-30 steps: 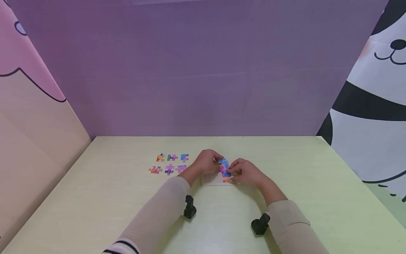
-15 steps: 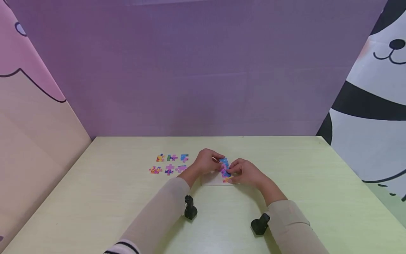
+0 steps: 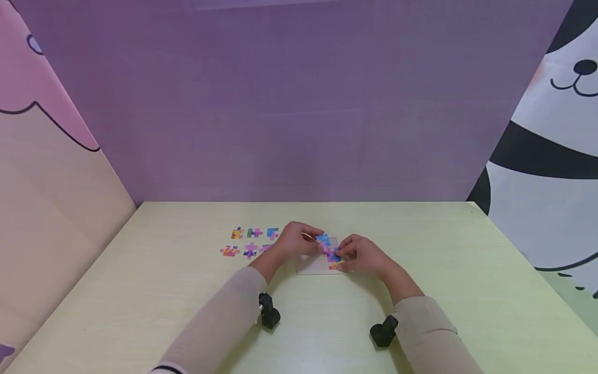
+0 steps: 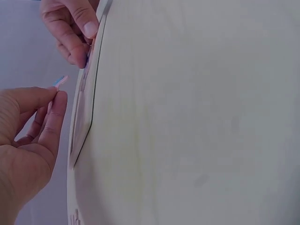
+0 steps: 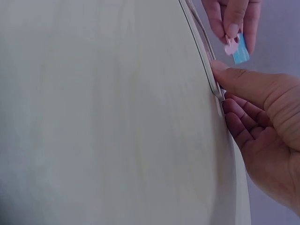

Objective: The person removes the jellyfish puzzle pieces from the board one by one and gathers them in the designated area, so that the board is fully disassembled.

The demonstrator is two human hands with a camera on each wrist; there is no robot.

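1. Presently, the left hand (image 3: 293,241) pinches a blue-and-pink puzzle piece (image 3: 322,240) between thumb and fingertips; in the left wrist view the piece (image 4: 59,81) shows at the fingertips, lifted clear of the tray edge.
2. The right wrist view shows the same piece (image 5: 236,47) hanging from the left hand's fingers (image 5: 230,21), just above the tray rim.
3. The right hand (image 3: 362,255) rests at the right side of the puzzle tray (image 3: 312,266), fingers curled, thumb and fingertips pressing the joined pieces (image 3: 333,258) already seated there. Whether it pinches them or only holds them down, I cannot tell.
4. The tray is a thin pale board lying flat on the table (image 3: 420,291), near its middle, between the two hands. Its left part is bare; the joined pieces sit along its right side.
5. The held piece sits just left of and above the joined pieces, close to them; contact cannot be judged.
6. Six loose pieces (image 3: 249,241) lie in two rows on the table to the left of the left hand, apart from the tray.
7. Both forearms wear beige sleeves (image 3: 219,322), each with a black wrist camera (image 3: 268,311) beneath.
8. Surround: purple backdrop (image 3: 299,104) behind, cartoon panels at either side.
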